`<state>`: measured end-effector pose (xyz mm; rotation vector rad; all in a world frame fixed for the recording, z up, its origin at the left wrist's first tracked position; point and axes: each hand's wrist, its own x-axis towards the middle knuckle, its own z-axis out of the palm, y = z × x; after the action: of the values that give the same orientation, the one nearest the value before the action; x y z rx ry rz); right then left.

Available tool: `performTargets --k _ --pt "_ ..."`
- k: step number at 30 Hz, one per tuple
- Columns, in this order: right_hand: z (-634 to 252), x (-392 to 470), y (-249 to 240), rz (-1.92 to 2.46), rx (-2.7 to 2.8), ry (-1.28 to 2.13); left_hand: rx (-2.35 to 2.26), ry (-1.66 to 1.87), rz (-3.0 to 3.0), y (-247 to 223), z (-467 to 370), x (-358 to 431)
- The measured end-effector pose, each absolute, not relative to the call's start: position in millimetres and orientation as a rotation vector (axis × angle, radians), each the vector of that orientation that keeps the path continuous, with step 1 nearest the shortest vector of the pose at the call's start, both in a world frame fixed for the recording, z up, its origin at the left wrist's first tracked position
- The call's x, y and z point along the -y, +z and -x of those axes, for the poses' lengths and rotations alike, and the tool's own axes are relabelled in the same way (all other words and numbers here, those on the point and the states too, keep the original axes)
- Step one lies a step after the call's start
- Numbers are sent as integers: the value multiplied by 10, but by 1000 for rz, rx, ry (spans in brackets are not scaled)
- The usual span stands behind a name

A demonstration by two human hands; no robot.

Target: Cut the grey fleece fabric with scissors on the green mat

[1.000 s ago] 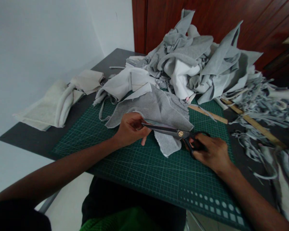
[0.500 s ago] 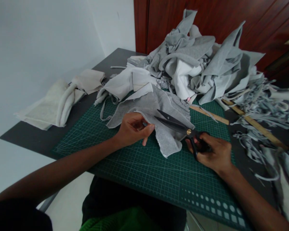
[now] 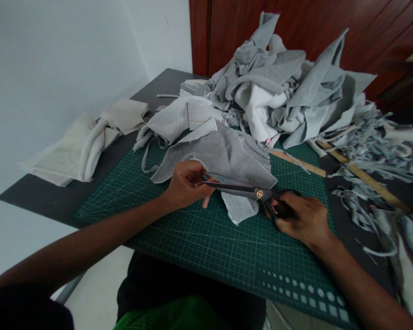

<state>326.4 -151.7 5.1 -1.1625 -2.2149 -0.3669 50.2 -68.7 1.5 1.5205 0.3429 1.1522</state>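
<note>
My right hand [image 3: 301,217] grips the black handles of a pair of scissors [image 3: 239,187] with a brass pivot. Its blades point left, slightly parted, and their tips reach the fingers of my left hand [image 3: 186,183]. That hand is closed in a pinch on the near edge of a grey fabric piece [image 3: 241,153]. The fabric lies spread over a green cutting mat [image 3: 199,247], and a flap of it hangs below the blades. Whether the blades have fabric between them at the tips, I cannot tell.
A tall heap of grey and white fabric [image 3: 282,82] stands at the back. Folded cream cloth [image 3: 79,156] lies at the left. Thin offcuts [image 3: 382,146] pile up at the right beside a wooden ruler [image 3: 371,183]; another wooden strip [image 3: 299,163] rests on the mat.
The scissors have moved left and slightly down, and their tips are now at my left fingers. The blades have turned nearer level. My left hand has hardly moved.
</note>
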Motion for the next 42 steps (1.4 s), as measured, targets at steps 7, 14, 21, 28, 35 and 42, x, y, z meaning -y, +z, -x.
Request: performTargets --k 7,14,21,28,35,42 --pt "-3299 1517 20 1191 2223 -345 -398 1139 -1571 14 -497 692" --pt "-3313 1516 17 1176 2241 -358 -350 1151 -1502 9 -499 689" --pt "-3348 1520 -7 1222 2236 -371 -410 1114 -1509 17 -492 689" --pt "-3324 1517 -70 1256 2146 -311 -423 1139 -1548 17 -511 696" --pt "-3325 1511 -91 1333 2096 -265 -360 1167 -1551 48 -504 710" --pt "-3346 1495 -72 1321 2124 -331 -337 1176 -1608 31 -454 676"
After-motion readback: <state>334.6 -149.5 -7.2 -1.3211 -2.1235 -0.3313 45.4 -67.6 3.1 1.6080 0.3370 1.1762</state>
